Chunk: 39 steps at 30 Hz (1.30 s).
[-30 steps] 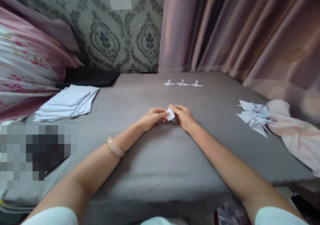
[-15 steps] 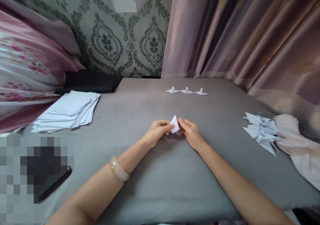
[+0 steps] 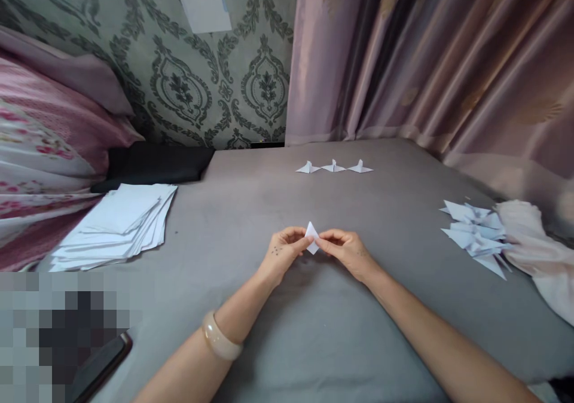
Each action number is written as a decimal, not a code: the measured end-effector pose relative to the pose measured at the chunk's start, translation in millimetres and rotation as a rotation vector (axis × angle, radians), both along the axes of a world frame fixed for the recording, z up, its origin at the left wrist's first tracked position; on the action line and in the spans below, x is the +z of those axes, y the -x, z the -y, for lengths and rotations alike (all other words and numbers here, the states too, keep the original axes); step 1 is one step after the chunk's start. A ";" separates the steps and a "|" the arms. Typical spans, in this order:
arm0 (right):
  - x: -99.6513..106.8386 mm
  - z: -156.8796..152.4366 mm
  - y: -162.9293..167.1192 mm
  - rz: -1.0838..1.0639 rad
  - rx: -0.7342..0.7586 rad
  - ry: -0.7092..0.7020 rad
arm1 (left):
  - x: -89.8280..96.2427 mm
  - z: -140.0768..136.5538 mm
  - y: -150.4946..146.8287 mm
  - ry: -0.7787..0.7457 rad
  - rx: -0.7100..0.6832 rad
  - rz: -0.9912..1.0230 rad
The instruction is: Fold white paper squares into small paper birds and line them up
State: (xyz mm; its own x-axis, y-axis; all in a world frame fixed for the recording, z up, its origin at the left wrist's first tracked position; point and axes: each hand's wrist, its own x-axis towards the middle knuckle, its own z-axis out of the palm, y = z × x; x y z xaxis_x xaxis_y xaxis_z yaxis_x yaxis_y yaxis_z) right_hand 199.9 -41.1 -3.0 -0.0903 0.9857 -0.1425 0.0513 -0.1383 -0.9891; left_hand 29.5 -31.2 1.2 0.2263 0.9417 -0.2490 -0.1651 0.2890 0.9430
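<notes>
Between my hands, above the middle of the grey cloth, is a small white folded paper (image 3: pixel 311 233) in a diamond shape with its point up. My left hand (image 3: pixel 285 250) pinches its left side, thumb in front and fingers behind. From the other side my right hand (image 3: pixel 346 251) grips the paper's right edge between thumb and fingers. The fingertips behind the paper are partly hidden. Farther back, three white folded paper cranes (image 3: pixel 333 166) stand in a row, wing tips close together.
A stack of white paper sheets (image 3: pixel 119 226) lies at the left, near a folded black cloth (image 3: pixel 155 165). Several white folded paper pieces (image 3: pixel 478 232) are heaped at the right beside a pale cloth (image 3: pixel 533 244). A dark flat device (image 3: pixel 101 367) lies at lower left. Curtains (image 3: pixel 403 62) hang behind.
My right thumb and fingers have closed in on the folded paper's right edge, with the hand turned flatter. The view has tilted slightly, so things at the left sit lower.
</notes>
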 end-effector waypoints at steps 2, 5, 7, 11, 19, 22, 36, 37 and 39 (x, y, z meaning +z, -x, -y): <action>-1.2 0.9 0.5 0.018 0.034 -0.012 | 1.2 1.1 1.3 -0.014 -0.013 -0.025; -5.6 0.9 2.4 0.051 0.071 -0.069 | 2.3 2.4 3.3 -0.056 -0.007 -0.063; -8.8 0.5 4.4 0.058 0.096 -0.116 | 1.8 2.9 5.0 -0.099 0.002 -0.087; -13.1 0.4 7.2 0.103 0.097 -0.212 | -1.4 2.8 9.3 -0.139 -0.014 -0.168; -17.7 -1.2 7.8 0.234 0.042 -0.391 | -5.3 -1.8 15.5 -0.143 -0.043 -0.154; -13.4 -6.5 8.1 0.316 0.068 -0.519 | -6.8 -1.6 17.5 -0.323 -0.007 -0.236; -18.7 -25.7 9.7 0.776 0.258 -0.835 | -22.2 -8.7 33.2 -0.880 -0.150 -0.870; -18.3 -24.5 9.0 0.793 0.274 -0.829 | -22.4 -8.8 33.7 -0.897 -0.184 -0.899; -16.1 -22.2 6.8 0.827 0.307 -0.809 | -21.8 -9.3 34.1 -0.935 -0.225 -0.947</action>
State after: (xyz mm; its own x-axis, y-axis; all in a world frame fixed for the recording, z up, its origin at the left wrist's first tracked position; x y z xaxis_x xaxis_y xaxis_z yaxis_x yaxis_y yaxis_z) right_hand 193.1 -18.9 -19.2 -0.5106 0.7697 0.3832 0.6350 0.6381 -0.4355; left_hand -4.7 -21.9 -20.6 0.4972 0.8083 0.3154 0.6190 -0.5852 0.5238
